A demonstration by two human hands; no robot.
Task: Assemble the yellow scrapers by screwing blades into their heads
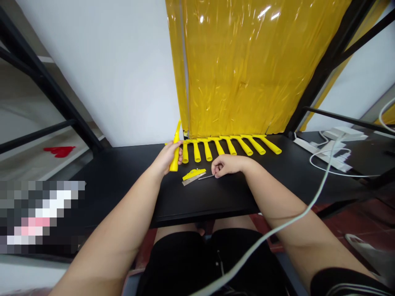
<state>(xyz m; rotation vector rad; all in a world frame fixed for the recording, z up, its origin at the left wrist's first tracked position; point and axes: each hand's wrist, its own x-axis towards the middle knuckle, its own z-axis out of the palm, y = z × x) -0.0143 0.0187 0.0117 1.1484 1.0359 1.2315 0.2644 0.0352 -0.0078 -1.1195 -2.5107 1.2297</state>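
My left hand (169, 158) is closed around a yellow plastic scraper handle (175, 158), held upright and slightly tilted above the black table. My right hand (222, 165) rests near the table with its fingers curled. From them a thin metal rod (206, 177) points left; its other end is hidden in the fingers. Between the hands lies a yellow clamp piece (194, 174) with small metal fittings. A flat grey metal blade (193, 179) lies along its near edge. Several more yellow handles (232, 146) lie in a row behind, hollow ends toward me.
Behind the black table (197, 201) hang a yellow plastic curtain (240, 74) and a white panel (123, 74). White power strips (324, 154) with cables sit at the right. A pale cable (277, 229) crosses in front of my right arm. Black metal posts stand on both sides.
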